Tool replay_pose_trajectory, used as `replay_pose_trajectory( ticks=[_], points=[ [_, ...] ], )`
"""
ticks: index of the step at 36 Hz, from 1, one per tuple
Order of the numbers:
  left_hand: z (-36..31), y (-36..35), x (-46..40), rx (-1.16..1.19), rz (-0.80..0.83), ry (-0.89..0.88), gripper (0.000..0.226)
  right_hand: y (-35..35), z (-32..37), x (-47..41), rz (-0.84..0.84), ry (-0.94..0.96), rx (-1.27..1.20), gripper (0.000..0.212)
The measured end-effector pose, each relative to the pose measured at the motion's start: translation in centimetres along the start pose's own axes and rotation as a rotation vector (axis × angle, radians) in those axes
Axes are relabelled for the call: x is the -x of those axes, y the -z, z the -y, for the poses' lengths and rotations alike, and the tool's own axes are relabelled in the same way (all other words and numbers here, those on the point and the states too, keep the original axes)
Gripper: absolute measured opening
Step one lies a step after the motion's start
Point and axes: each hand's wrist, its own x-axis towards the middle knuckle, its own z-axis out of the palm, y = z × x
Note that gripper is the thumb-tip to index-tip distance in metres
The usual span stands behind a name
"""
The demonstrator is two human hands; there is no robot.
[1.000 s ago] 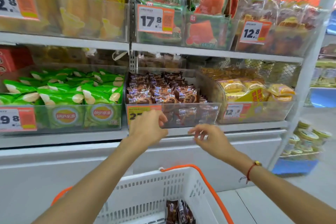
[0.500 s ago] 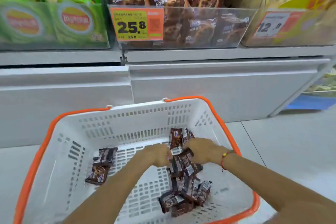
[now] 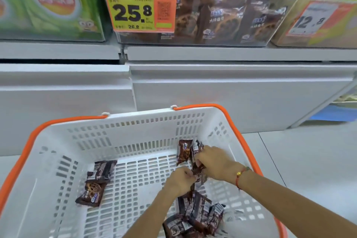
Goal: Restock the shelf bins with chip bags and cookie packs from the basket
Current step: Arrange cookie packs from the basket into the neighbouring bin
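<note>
Cookie packs (image 3: 195, 216) lie in white slotted basket (image 3: 135, 129).

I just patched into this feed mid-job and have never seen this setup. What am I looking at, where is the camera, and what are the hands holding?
There is no machine here: a person works with two bare hands. The single camera sits on the person's head and looks forward and down.

Below is a white slotted plastic basket with an orange rim holding brown cookie packs. The left hand and the right hand, which wears a red string bracelet, both grip brown cookie packs at the basket's middle.

Above, on the white shelf, a clear plastic bin with an orange and yellow 25.8 price tag holds the same brown packs. Green chip bags sit in the bin to its left.
</note>
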Motion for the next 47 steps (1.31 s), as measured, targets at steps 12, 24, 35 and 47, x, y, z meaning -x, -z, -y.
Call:
replay_pose_trajectory(
  ticks=[12, 24, 35, 47],
  points=[
    [-9.6, 11.4, 6.4, 0.031, -0.268, -0.253, 0.031, 14.1, -0.3, 3.7, -0.246, -0.121, -0.453, 0.013],
    [-19.6, 18.5, 16.5, -0.302, -0.489, -0.598, 0.046, 28.4, 1.9, 8.3, -0.483, -0.276, -1.366, 0.012],
    [-23.0, 21.8, 18.5, 0.176, -0.484, -0.587, 0.031, 34.0, 3.4, 9.8, -0.725, -0.27, -1.295, 0.039],
    [-24.5, 21.1, 19.1, 0.439, -0.389, -0.635, 0.025, 33.2, 4.1, 8.6, -0.697, -0.105, -1.365, 0.061]
  ],
)
